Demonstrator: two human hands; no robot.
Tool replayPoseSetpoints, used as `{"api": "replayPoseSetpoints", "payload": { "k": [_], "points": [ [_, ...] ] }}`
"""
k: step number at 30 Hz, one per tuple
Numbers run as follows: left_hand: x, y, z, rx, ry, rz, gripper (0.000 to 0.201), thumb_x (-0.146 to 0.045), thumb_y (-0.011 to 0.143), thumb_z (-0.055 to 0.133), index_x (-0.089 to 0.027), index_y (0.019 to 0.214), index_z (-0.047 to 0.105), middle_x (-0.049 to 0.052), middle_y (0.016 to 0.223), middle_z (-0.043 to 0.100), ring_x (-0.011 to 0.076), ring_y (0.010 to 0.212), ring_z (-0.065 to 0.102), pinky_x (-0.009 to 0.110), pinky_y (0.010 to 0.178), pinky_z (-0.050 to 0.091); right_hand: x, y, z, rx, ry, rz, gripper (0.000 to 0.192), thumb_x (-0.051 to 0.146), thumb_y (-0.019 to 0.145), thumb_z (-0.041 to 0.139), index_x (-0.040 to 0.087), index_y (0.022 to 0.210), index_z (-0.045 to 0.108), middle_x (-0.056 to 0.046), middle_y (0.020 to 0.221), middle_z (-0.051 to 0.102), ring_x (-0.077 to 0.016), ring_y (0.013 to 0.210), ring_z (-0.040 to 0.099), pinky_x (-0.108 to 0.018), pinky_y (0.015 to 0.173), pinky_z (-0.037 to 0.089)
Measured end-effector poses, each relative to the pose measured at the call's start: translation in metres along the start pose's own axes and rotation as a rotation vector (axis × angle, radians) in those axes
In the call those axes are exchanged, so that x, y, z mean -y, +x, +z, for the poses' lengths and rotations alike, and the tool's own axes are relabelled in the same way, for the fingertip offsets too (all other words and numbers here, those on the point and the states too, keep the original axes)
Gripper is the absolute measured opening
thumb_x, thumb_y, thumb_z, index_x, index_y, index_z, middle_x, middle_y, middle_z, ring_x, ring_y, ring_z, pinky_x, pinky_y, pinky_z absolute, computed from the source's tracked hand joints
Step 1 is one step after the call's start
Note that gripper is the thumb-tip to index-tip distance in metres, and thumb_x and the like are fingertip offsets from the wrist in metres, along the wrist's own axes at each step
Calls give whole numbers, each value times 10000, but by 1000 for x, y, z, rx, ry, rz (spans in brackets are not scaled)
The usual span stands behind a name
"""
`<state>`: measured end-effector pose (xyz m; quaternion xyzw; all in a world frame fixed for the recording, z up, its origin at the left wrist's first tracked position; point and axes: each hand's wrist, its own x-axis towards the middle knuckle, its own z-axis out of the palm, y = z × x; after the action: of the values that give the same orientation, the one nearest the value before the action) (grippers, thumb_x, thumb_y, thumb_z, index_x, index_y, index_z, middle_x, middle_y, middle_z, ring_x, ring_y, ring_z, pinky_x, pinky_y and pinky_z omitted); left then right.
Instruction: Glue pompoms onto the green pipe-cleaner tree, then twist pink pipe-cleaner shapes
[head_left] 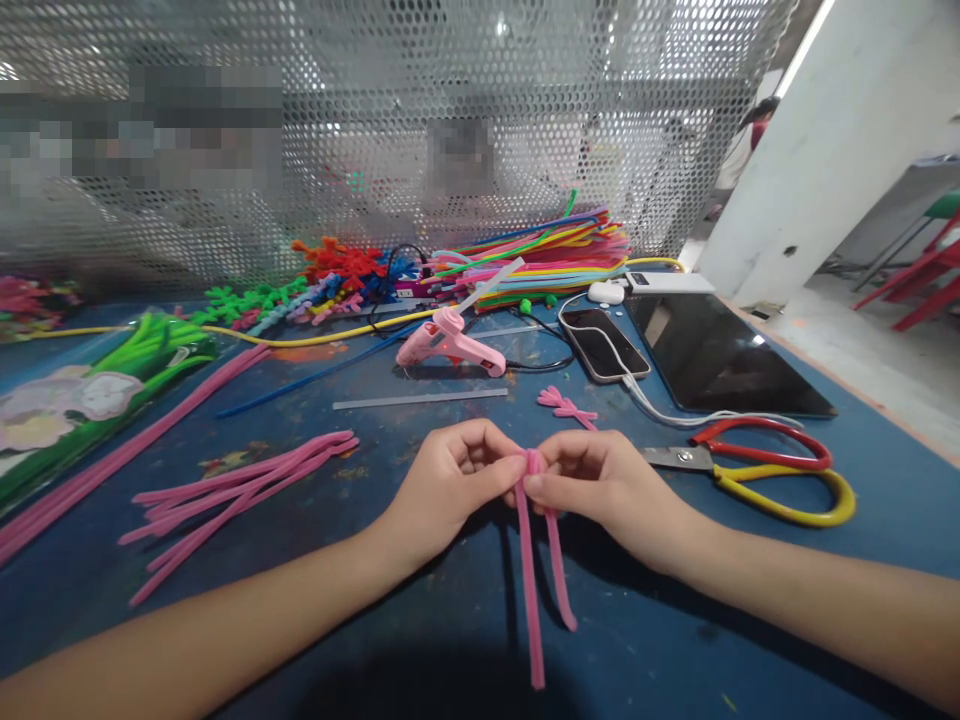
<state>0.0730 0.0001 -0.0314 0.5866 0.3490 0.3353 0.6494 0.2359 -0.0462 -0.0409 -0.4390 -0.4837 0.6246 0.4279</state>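
Head view: the left hand (450, 480) and the right hand (600, 480) meet just above the blue table (420, 650), fingers of both pinched shut on the folded top of a pink pipe cleaner (536, 560). Its two fuzzy legs hang down toward the viewer, one longer than the other; the opposed grip on the bend suggests the fold is being held firm. A loose bundle of pink pipe cleaners (240, 490) lies to the left, within reach. A small pink twisted piece (566, 405) rests beyond the hands. A pink glue gun (450, 345) stands propped, a clear stick in its back. Red and yellow scissors (757, 475) lie right, near a phone (604, 345) and a dark tablet (720, 355)
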Motion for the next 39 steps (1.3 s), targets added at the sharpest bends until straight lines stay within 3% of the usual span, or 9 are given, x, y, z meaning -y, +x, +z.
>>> {"api": "replayPoseSetpoints", "payload": {
  "k": [3, 6, 8, 11, 13, 16, 22, 32, 39],
  "points": [
    [-3, -1, 1, -5, 62, -17, 170, -245, 667, 726, -136, 642, 598, -29, 545, 587, 82, 492, 525, 193, 513, 420, 5, -4, -1, -23, -295, -131, 218, 396, 750, 653, 182, 743, 614, -5, 674, 611, -120, 613, 528, -258, 585, 418],
    [-1, 0, 0, 2, 62, -14, 152, -229, 696, 704, -142, 661, 585, -38, 544, 575, 77, 499, 517, 193, 526, 411, 17, -2, -15, -78, -753, -345, 217, 399, 811, 580, 212, 909, 630, -46, 878, 659, -168, 752, 574, -308, 696, 444],
    [2, 0, -1, -5, 48, 11, 127, -214, 729, 678, -148, 685, 578, -43, 567, 567, 72, 527, 515, 190, 551, 410, 26, 4, -35, -255, -960, -418, 391, 438, 805, 578, 214, 1124, 548, -85, 1072, 629, -222, 911, 574, -366, 798, 441],
    [4, 1, -2, 18, -30, 37, 111, -191, 742, 658, -152, 706, 560, -13, 718, 611, 99, 679, 580, 207, 645, 443, 31, 18, -72, -573, -1211, -440, 583, 505, 801, 549, 156, 1255, 435, -152, 1228, 544, -311, 1088, 491, -456, 889, 399],
    [3, 2, -2, 48, -149, 0, 119, -191, 760, 630, -156, 718, 524, 30, 860, 651, 157, 832, 630, 256, 733, 473, 29, 28, -95, -609, -1357, -350, 623, 548, 795, 528, 127, 1246, 442, -169, 1169, 585, -371, 1116, 452, -516, 896, 372],
    [-1, 4, -3, 40, -328, -95, 92, -190, 828, 528, -172, 775, 455, 74, 921, 688, 215, 865, 673, 332, 761, 506, 23, 38, -118, -582, -1409, -282, 599, 575, 815, 475, 131, 1215, 456, -149, 1054, 649, -379, 1047, 487, -547, 867, 366],
    [-4, 7, -4, 20, -373, -182, 56, -156, 879, 462, -181, 913, 425, 95, 906, 705, 196, 728, 701, 284, 637, 541, 20, 45, -138, -532, -1405, -534, 362, 266, 901, 342, 144, 1236, 409, -116, 1096, 650, -284, 964, 519, -463, 894, 367],
    [4, 7, -4, 89, -313, -150, 242, -162, 836, 573, -158, 1057, 475, 101, 941, 691, 205, 759, 695, 322, 702, 546, 7, 49, -139, -521, -1389, -586, 395, 117, 818, 386, 199, 1203, 413, -68, 1026, 685, -298, 911, 534, -474, 814, 427],
    [4, 7, -3, 92, -265, -128, 195, -136, 834, 555, -160, 1014, 483, 60, 868, 684, 180, 706, 693, 289, 665, 542, 10, 47, -137, -523, -1390, -610, 410, 61, 792, 371, 208, 1166, 454, -50, 984, 697, -293, 940, 541, -464, 816, 441]
  ]
}}
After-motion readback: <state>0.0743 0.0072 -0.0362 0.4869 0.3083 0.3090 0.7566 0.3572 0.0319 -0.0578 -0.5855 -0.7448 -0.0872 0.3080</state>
